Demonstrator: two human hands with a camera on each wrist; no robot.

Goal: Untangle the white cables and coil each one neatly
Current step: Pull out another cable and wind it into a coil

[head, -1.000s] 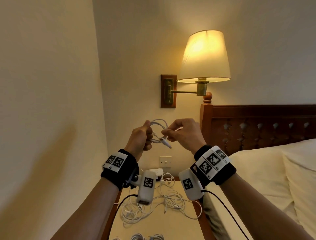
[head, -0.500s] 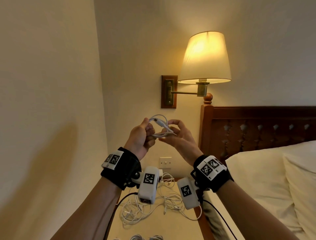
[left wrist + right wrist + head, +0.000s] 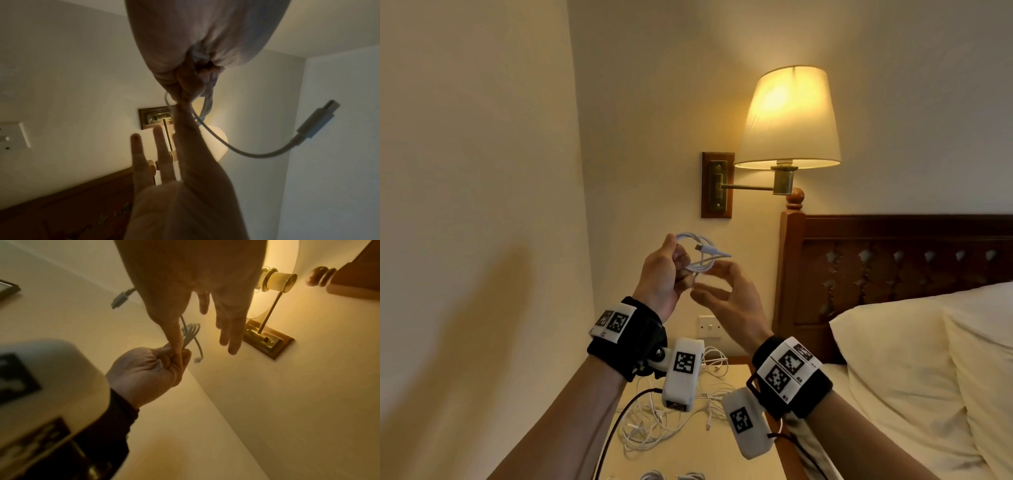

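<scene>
From the head view, the left hand (image 3: pixel 662 272) grips a coiled white cable (image 3: pixel 697 255) below the lit wall lamp (image 3: pixel 787 118); the right hand (image 3: pixel 726 301) is spread wide, its thumb touching the coil. Tangled cables (image 3: pixel 654 425) lie on the desk (image 3: pixel 688 455), partly hidden by wrist cameras. The left wrist view shows a free USB plug (image 3: pixel 317 119). In the right wrist view the coil (image 3: pixel 190 334) is partly hidden. No writing is readable.

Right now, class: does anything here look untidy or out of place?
Yes. A tangle of white cables sprawls over the bedside table. On the coiled cable in the left hand, one connector end juts free.
</scene>
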